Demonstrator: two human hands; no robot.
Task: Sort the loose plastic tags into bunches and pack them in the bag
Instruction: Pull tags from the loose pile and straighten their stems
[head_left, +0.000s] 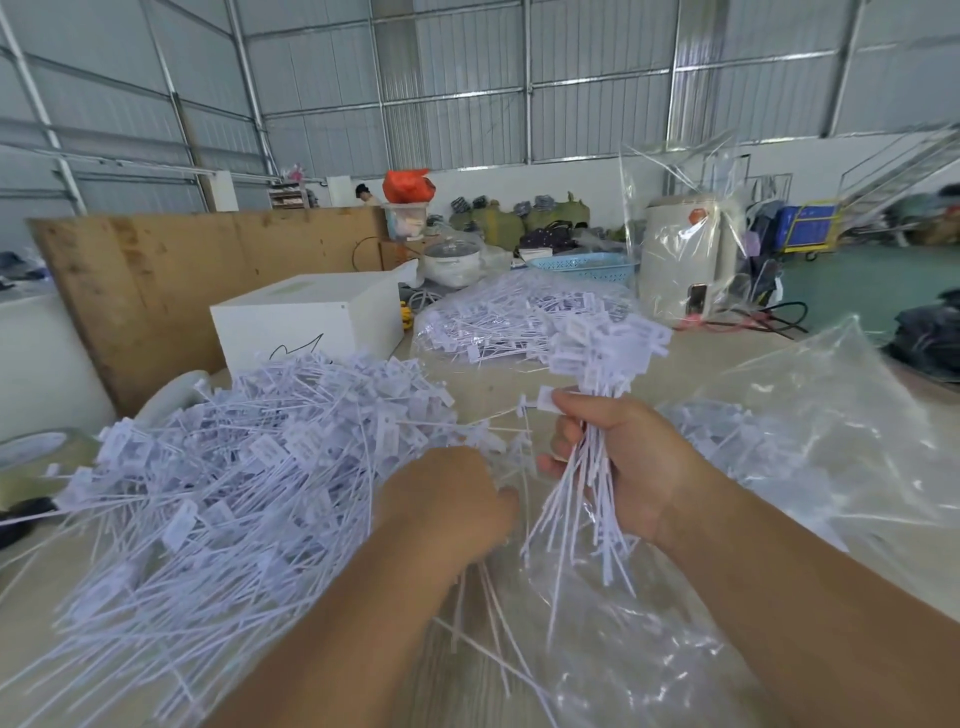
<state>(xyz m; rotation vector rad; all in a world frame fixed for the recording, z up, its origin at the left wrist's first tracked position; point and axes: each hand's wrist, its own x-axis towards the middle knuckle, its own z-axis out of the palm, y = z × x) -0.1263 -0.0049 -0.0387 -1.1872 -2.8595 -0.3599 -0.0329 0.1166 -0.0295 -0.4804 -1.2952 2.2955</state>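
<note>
A big heap of loose white plastic tags (218, 467) covers the left of the table. My right hand (623, 467) grips an upright bunch of tags (602, 353), heads up, tails fanning out below my fist. My left hand (447, 509) is blurred at the heap's right edge, fingers curled among tags; what it holds cannot be made out. A clear plastic bag (831, 441) lies at the right with tags inside. Another clear bag (623, 649) lies under my wrists. A second pile of tags (509, 317) sits in clear plastic farther back.
A white box (311, 322) stands behind the heap, with a plywood board (182, 280) behind it. A blue basket (587, 267), a white appliance (685, 254) wrapped in clear film and a pot (452, 254) stand at the back. A person is far off.
</note>
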